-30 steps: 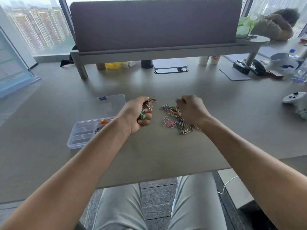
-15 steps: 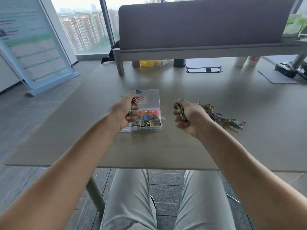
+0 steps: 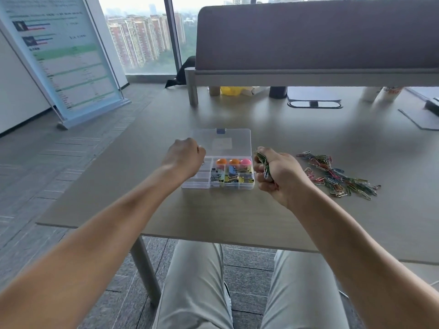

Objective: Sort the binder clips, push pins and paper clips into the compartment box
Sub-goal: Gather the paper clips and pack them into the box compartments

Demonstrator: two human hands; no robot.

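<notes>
Paper clips (image 3: 264, 162) fill the clenched right hand (image 3: 279, 175), just right of the compartment box (image 3: 222, 184); loose clips (image 3: 337, 178) lie further right; left hand (image 3: 184, 157) fisted over the box's left compartments, contents hidden, so I cannot tell its hold.

Soft, even daylight comes from the windows (image 3: 147, 34) at the back, bright and hazy outside. The desk (image 3: 237, 210) carries a pale sheen and only faint, diffuse shadows beneath the partition (image 3: 308, 34). Wide-angle distortion bends the poster stand (image 3: 61, 58) and stretches the forearms at the edges. Fine detail looks slightly smeared, perhaps from motion.
</notes>
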